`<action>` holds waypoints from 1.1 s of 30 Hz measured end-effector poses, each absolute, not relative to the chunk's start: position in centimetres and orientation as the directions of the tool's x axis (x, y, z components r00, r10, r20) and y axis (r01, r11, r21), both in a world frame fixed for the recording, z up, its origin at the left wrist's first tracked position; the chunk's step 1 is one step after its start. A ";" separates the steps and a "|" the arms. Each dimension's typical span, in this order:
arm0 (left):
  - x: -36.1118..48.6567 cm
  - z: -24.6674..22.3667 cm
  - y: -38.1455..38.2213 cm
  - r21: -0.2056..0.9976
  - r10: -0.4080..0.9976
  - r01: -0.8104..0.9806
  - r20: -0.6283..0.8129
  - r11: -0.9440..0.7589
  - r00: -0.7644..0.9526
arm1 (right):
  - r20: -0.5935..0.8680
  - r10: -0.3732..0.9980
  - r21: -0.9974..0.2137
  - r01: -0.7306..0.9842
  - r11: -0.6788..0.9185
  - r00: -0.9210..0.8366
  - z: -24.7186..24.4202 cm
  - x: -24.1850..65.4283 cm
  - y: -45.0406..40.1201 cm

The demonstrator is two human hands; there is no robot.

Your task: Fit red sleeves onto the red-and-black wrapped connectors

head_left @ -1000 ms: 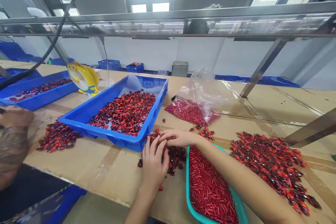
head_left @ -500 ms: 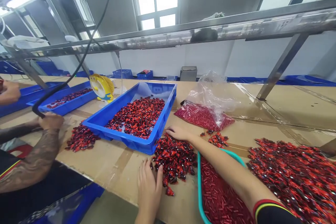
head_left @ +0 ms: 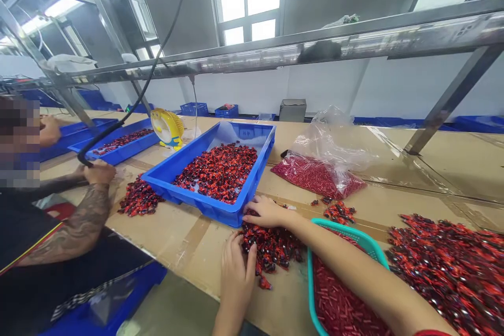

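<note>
A pile of small, shiny red-and-black pieces [head_left: 275,252] lies on the cardboard-covered table, just by the near corner of a blue tray [head_left: 205,206]. My left hand [head_left: 238,273] is at the pile's left side, fingers apart and touching its edge. Over the pile's far side reaches my right hand [head_left: 268,212], palm down, with its fingers spread close to the tray's corner; the pieces under it are partly hidden. More of the same pieces fill the middle of the tray. Below my right forearm stands a turquoise basket [head_left: 312,294] of dark red sticks.
A larger heap of red-and-black pieces [head_left: 449,262] spreads at the right. Behind the basket lies a clear bag of red sticks [head_left: 315,173]. A yellow fan [head_left: 168,128] stands left of the tray. At the left, a co-worker's hand [head_left: 100,172] is by a black hose [head_left: 132,110].
The camera has turned slightly left. My right hand has moved left and nearer across the pile, toward the tray's corner. My left hand stays at the pile's edge.
</note>
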State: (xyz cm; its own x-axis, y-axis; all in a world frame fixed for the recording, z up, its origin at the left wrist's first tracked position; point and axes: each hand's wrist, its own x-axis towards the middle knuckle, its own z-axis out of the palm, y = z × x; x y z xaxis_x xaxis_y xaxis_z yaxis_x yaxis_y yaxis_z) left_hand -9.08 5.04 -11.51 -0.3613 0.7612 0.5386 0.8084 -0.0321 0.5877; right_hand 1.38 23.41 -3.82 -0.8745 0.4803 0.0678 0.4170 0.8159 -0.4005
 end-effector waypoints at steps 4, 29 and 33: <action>-9.1 -11.4 5.1 0.591 0.747 0.806 0.551 -0.034 -0.372 | 0.050 0.435 -0.403 0.380 0.832 -0.899 -3.0 2.6 23.0; -8.8 -11.1 1.0 0.370 0.731 0.834 0.679 -0.410 0.058 | 0.497 0.729 -0.404 0.618 0.674 -0.469 -1.7 25.9 3.4; -8.9 -11.1 0.8 0.356 0.754 0.794 0.630 -0.493 0.185 | 0.440 0.744 -0.257 0.723 0.642 -0.504 -4.4 26.3 3.6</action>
